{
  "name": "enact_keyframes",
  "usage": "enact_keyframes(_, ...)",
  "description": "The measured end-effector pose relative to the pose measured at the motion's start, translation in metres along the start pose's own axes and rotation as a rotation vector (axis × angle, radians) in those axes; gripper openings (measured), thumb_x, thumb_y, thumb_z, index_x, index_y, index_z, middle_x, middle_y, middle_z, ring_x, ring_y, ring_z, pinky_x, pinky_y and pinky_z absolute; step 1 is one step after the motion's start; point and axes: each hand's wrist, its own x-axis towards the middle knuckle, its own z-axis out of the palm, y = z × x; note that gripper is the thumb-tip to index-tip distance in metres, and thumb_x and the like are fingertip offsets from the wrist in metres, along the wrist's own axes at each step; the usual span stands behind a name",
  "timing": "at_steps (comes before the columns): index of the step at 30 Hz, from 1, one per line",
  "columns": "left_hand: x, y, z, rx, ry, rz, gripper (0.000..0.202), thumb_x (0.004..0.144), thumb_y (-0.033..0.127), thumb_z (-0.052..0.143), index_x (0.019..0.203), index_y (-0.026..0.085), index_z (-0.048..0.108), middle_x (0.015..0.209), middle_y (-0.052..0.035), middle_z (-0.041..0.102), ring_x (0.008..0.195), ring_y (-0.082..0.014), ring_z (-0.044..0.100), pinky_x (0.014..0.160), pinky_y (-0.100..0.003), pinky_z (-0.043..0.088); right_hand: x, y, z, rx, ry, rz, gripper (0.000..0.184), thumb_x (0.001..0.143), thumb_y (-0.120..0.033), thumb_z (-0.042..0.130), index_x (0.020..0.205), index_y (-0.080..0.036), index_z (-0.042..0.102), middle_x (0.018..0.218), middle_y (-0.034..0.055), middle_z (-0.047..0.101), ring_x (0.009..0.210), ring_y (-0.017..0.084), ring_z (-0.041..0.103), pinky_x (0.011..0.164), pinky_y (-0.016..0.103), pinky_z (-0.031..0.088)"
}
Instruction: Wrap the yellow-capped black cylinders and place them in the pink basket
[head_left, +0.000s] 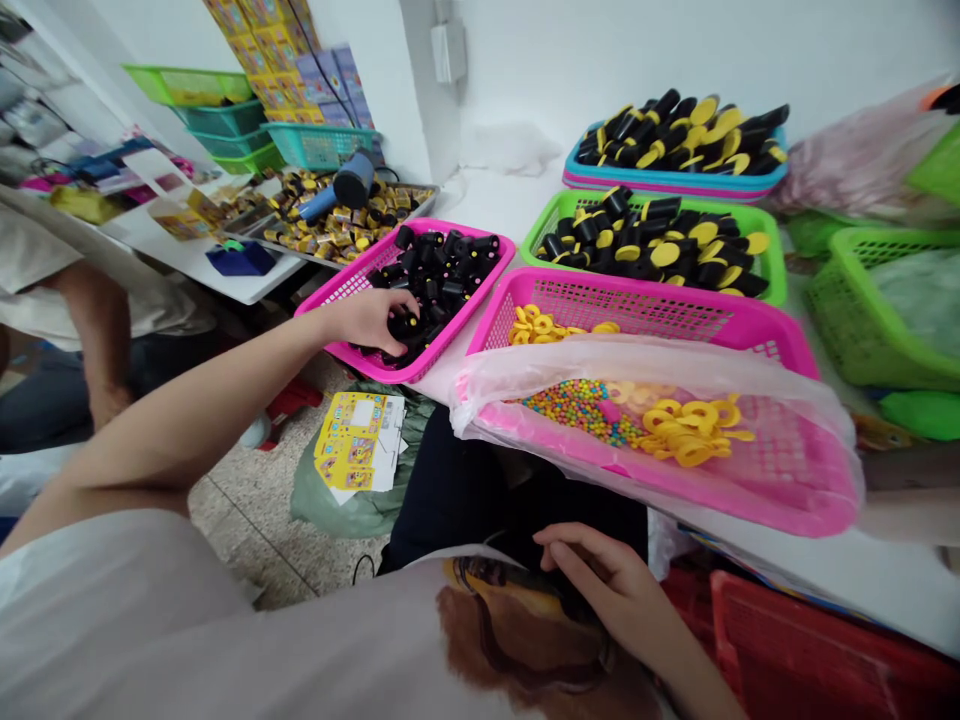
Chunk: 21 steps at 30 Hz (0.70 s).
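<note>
My left hand [371, 318] reaches into a pink basket [416, 368] of short black plastic cylinders [450, 262], some with small yellow or pink dots. Its thumb and fingers curl around one black cylinder among the others. My right hand [600, 575] rests low by my lap, in front of my shirt. Its fingers are loosely stretched, and nothing shows in them. Between my hands and the wall, a larger pink basket [806, 350], partly lined with clear plastic, holds yellow ring-shaped parts [694, 430] and small multicoloured beads [574, 405].
Behind stand a green basket [776, 265] and a blue basket [574, 170] with black cylinders capped in yellow. A metal tray [427, 205] of yellow pieces lies left. Another person's arm [94, 320] is at far left. Yellow printed card [349, 440] lies on a green bag [315, 505].
</note>
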Motion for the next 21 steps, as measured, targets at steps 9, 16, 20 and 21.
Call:
enact_keyframes(9,-0.074,0.114,0.079,-0.745,0.393,0.582,0.065,0.076,0.072,0.082,0.110,0.033,0.043,0.099,-0.0011,0.072,0.089,-0.0224,0.076,0.081,-0.040,0.063,0.006,-0.034,0.006,0.329,0.171,-0.360,0.033,0.107,-0.047,0.065,0.138,-0.043,0.072,0.112,0.0031,0.082,0.094,0.018,0.078,0.084,0.030,0.067)
enact_keyframes(16,-0.091,0.186,0.150,-1.011,0.337,0.704,0.064,0.087,0.025,0.085,0.139,0.047,0.056,0.118,-0.0031,0.076,0.107,-0.0239,0.078,0.093,-0.044,0.066,0.014,-0.042,0.011,0.049,0.474,-0.408,0.059,0.110,-0.062,0.045,0.160,-0.034,0.057,0.148,0.0128,0.065,0.146,0.031,0.058,0.125,0.056,0.050)
enact_keyframes(20,-0.082,0.189,0.146,-0.941,0.283,0.717,0.054,0.086,0.032,0.090,0.132,0.042,0.064,0.120,-0.0047,0.075,0.113,-0.0256,0.076,0.100,-0.046,0.065,0.013,-0.036,0.003,-0.096,0.535,-0.430,0.054,0.111,-0.057,0.046,0.158,-0.034,0.059,0.144,0.0129,0.064,0.141,0.032,0.059,0.126,0.058,0.047)
enact_keyframes(21,-0.080,0.188,0.147,-0.950,0.277,0.732,0.058,0.083,0.039,0.093,0.133,0.042,0.064,0.121,-0.0049,0.075,0.112,-0.0254,0.076,0.098,-0.045,0.066,0.013,-0.036,0.002,-0.154,0.534,-0.455,0.054,0.111,-0.055,0.046,0.158,-0.034,0.058,0.144,0.0130,0.063,0.141,0.033,0.059,0.125,0.059,0.047)
